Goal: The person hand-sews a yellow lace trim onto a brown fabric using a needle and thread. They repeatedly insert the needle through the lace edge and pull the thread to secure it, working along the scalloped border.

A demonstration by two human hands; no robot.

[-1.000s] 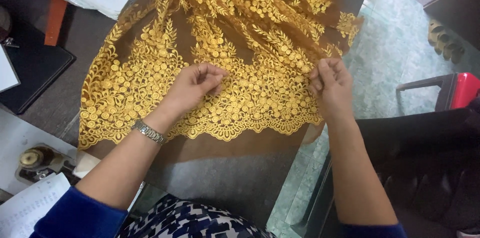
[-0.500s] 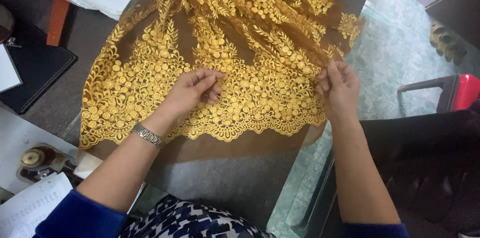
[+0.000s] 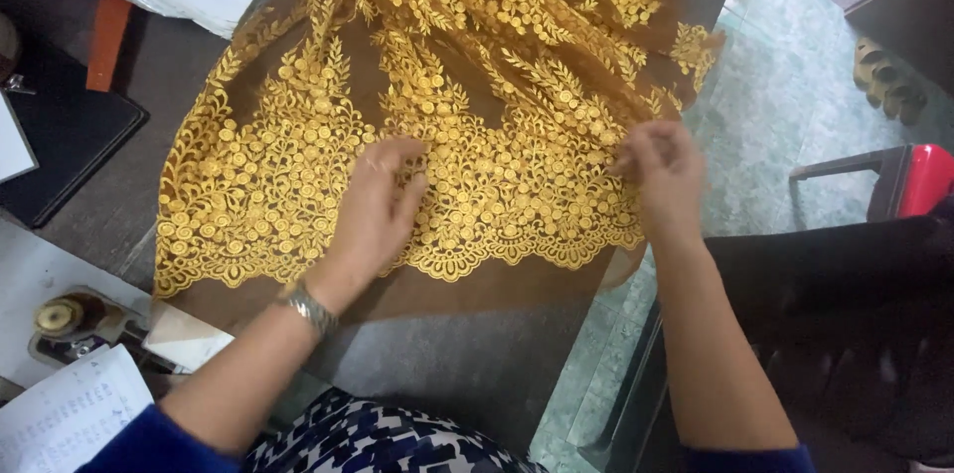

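Fingers of the left hand (image 3: 383, 200) press flat, open, on the gold lace fabric (image 3: 298, 165). The right hand (image 3: 661, 170) pinches its right edge. Soft, light, snag-prone stuff, best gripped along the scalloped border.

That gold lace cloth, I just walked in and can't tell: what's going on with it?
A person is working with bare hands on a brown net fabric with gold floral embroidery, spread over a dark table. The left hand rests flat on the embroidery near the scalloped border, and the right hand pinches the cloth at its right edge.
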